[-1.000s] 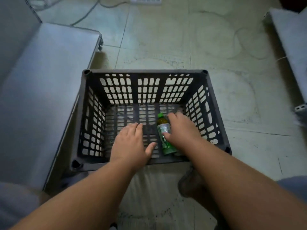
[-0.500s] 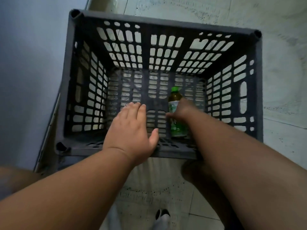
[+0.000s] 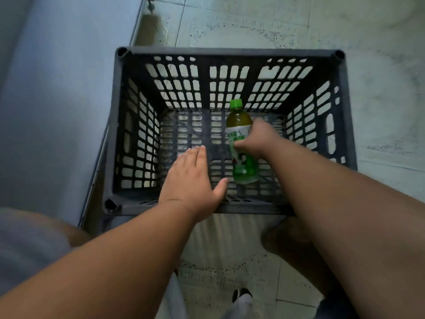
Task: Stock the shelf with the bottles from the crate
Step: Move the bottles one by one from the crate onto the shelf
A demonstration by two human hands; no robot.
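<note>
The right hand (image 3: 258,140) reaches down into the dark slatted crate (image 3: 230,52) and curls its fingers and thumb round the middle of 1 bottle (image 3: 240,143), over the white and green label. The bottle lies on the crate floor, its green cap (image 3: 236,103) pointing away past the fingertips toward the far wall and its base back toward the wrist, close to the near wall. Dark liquid shows in the neck just beyond the knuckles.

The left hand (image 3: 192,178) hangs over the near rim beside the right one, flat, fingers straight and together, thumb spread out toward the bottle without touching it. It holds nothing.

Left of the left forearm, a pale grey shelf (image 3: 57,93) runs alongside the crate. Under both arms lies a worn tiled floor (image 3: 276,21), with a shoe (image 3: 241,298) below the wrists.
</note>
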